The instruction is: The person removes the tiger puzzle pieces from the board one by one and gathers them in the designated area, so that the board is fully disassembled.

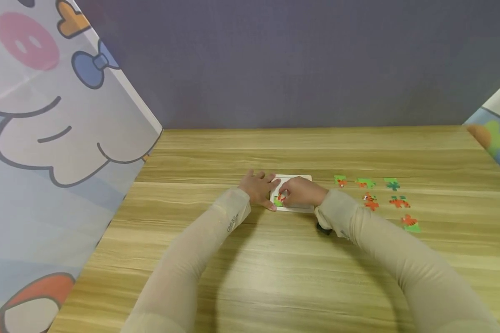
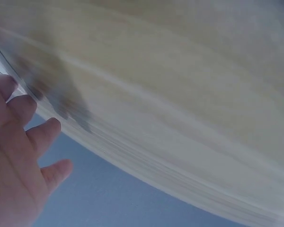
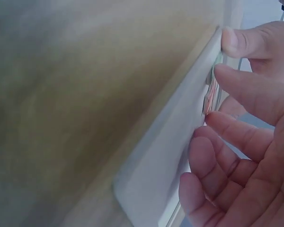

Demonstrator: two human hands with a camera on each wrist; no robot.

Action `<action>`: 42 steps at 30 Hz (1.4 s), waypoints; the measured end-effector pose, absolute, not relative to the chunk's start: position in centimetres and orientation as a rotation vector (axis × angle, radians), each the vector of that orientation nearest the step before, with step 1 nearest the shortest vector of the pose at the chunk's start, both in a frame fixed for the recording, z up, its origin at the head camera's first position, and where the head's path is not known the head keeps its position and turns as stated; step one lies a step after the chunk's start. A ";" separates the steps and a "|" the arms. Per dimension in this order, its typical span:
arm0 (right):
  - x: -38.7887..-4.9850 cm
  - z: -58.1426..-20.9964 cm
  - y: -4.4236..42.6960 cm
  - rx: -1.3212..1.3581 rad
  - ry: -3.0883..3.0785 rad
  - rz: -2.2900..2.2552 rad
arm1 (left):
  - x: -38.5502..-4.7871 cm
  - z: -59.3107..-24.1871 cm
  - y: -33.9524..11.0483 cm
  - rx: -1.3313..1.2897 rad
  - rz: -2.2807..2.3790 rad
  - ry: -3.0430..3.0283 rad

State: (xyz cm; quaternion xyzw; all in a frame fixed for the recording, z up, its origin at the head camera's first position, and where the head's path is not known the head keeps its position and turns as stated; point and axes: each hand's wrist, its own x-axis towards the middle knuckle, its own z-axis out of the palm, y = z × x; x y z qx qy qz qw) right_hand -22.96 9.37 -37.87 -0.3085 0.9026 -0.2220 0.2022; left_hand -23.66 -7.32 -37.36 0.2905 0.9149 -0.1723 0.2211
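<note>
A small white puzzle tray [image 1: 293, 209] lies on the table, partly hidden by both hands. My left hand [image 1: 258, 187] rests at its left edge with the fingers spread; the thumb touches the lower left corner. Over the tray, my right hand [image 1: 303, 191] pinches a green and orange puzzle piece [image 1: 278, 200] between thumb and forefinger at the lower left corner. The right wrist view shows that piece [image 3: 211, 92] edge-on between the fingertips, while the other fingers curl loosely. In the left wrist view, the left hand [image 2: 19, 146] appears with its fingers apart.
Loose puzzle pieces lie on the wooden table [image 1: 275, 277] to the right of the tray, among them a green one [image 1: 365, 182], an orange one [image 1: 371, 202] and an orange-green one [image 1: 410, 223]. A grey panel [image 1: 291, 64] rises behind the table; a cartoon-printed wall [image 1: 46, 138] stands left.
</note>
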 end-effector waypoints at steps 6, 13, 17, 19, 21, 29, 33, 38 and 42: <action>-22.9 -37.8 9.1 -0.826 2.542 -0.594 | -23.5 -37.0 -7.1 0.802 -0.489 2.540; -22.9 -37.9 9.2 -0.721 2.516 -0.734 | -23.3 -36.9 -7.0 0.814 -0.510 2.542; -22.9 -37.9 9.2 -0.673 2.476 -0.867 | -23.2 -36.8 -7.0 0.820 -0.510 2.545; -23.0 -37.9 9.3 -0.667 2.477 -0.894 | -23.2 -36.8 -7.0 0.823 -0.511 2.544; -23.0 -37.8 9.3 -0.652 2.475 -0.916 | -23.2 -36.8 -7.0 0.824 -0.498 2.541; -23.0 -37.9 9.9 -0.567 2.459 -1.059 | -23.4 -36.9 -7.0 0.834 -0.518 2.533; -22.9 -37.9 11.0 -0.542 2.429 -1.166 | -23.5 -36.9 -6.8 0.854 -0.535 2.518; -22.6 -37.9 12.4 -0.511 2.424 -1.190 | -23.4 -37.1 -7.0 0.867 -0.543 2.517; -22.2 -37.7 13.5 -0.472 2.434 -1.190 | -23.3 -37.5 -7.4 0.869 -0.559 2.521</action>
